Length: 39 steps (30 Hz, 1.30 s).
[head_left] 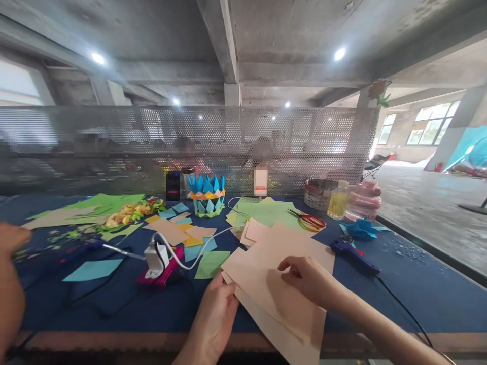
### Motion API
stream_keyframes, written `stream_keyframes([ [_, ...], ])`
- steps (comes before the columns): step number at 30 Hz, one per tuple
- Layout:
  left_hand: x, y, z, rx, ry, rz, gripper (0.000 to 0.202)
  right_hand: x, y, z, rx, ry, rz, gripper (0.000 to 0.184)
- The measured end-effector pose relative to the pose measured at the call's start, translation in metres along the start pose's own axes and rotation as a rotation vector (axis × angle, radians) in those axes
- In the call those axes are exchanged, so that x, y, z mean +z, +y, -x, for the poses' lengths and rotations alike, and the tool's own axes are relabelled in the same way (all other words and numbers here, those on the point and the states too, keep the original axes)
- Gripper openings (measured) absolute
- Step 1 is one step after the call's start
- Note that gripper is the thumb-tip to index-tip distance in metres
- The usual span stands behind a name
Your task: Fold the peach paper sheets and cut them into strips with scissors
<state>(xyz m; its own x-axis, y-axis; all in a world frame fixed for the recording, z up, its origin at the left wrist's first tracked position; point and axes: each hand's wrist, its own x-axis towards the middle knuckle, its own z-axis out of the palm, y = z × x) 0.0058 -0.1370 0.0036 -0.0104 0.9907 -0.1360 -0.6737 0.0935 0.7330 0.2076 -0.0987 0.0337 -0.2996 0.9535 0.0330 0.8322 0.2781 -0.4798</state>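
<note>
Sheets of pale peach paper point(266, 263) lie stacked at the front of the table, with the lower ones jutting past its edge. My left hand point(218, 312) is closed on their left edge, thumb on top and fingers underneath. Over the middle of the top sheet is my right hand point(304, 279), its fingers loosely bent and a little apart, nothing seen in them. Whether its fingertips touch the paper I cannot tell. Close to my left hand lies a green paper square point(212, 264). A blue glue gun point(355, 257) rests right of the sheets.
A power strip point(162, 268) with a white charger and cable stands to the left. Behind are a folded-paper basket point(207, 195), red-handled scissors point(311, 220), a yellow bottle point(338, 200) and a blue paper flower point(363, 229). Another person's arm point(9, 284) reaches in at left.
</note>
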Motion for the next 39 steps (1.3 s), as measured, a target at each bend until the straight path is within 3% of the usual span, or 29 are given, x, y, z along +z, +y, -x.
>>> stream_keyframes([
  [8, -0.004, -0.002, -0.001, -0.012, 0.016, 0.029, 0.062, 0.008, -0.006, 0.027, 0.005, 0.047, -0.011, 0.028],
  [20, -0.007, -0.002, -0.003, -0.065, -0.075, 0.134, 0.064, 0.014, -0.004, 0.037, 0.0, 0.059, -0.026, 0.029],
  [26, -0.007, -0.004, -0.003, -0.054, 0.032, 0.104, 0.06, 0.015, -0.006, 0.039, -0.004, 0.056, -0.039, 0.029],
  [30, -0.005, -0.004, -0.003, -0.032, 0.039, 0.068, 0.061, 0.014, -0.008, 0.041, 0.002, 0.064, -0.054, 0.027],
  [34, -0.002, 0.004, -0.007, 0.026, 0.008, 0.017, 0.06, 0.007, 0.0, 0.04, -0.027, 0.193, -0.09, 0.03],
  [39, 0.008, 0.034, -0.014, 0.113, -0.062, -0.077, 0.06, -0.006, 0.032, 0.029, 0.014, 0.403, -0.254, 0.033],
])
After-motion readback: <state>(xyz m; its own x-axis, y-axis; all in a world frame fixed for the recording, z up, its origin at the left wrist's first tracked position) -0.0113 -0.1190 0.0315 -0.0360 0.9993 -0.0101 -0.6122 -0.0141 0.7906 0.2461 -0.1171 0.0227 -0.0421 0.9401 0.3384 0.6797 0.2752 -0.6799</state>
